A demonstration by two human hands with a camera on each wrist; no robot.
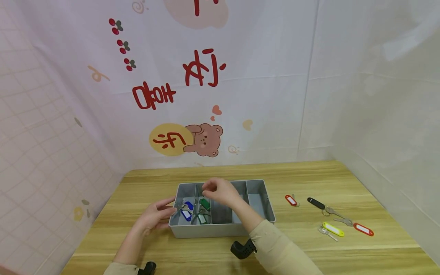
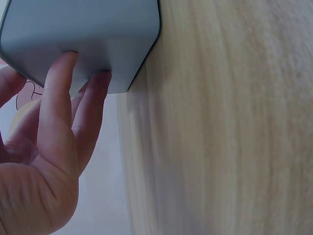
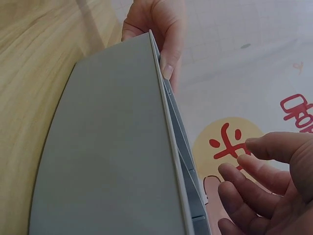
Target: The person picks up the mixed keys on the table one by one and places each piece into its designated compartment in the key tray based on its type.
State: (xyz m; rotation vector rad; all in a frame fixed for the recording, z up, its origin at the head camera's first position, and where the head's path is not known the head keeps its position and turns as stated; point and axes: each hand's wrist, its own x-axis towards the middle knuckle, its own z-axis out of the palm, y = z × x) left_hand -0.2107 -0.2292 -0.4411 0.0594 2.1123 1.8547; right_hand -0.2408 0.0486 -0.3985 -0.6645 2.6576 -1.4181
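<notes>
A grey divided box [image 1: 213, 231] sits on the table. My left hand [image 1: 152, 218] holds it by the left end, fingertips against the outer wall [image 2: 90, 44] and thumb over the rim. Keys with blue tags [image 1: 186, 215] lie in the leftmost compartment. Keys with green tags [image 1: 205, 204] lie in the compartment beside it. Above that green-tag compartment hovers my right hand [image 1: 221, 192], its fingers loosely bent with nothing between them. In the right wrist view the fingers [image 3: 254, 193] are spread apart from the thumb. My right forearm hides part of the box's right-hand compartments.
Right of the box lie several tagged keys: a small red tag [image 1: 291, 200], a black tag [image 1: 316, 203], a yellow tag [image 1: 332, 229] and another red tag [image 1: 363, 229]. A printed white cloth [image 1: 261, 95] hangs behind the wooden table [image 1: 288, 248].
</notes>
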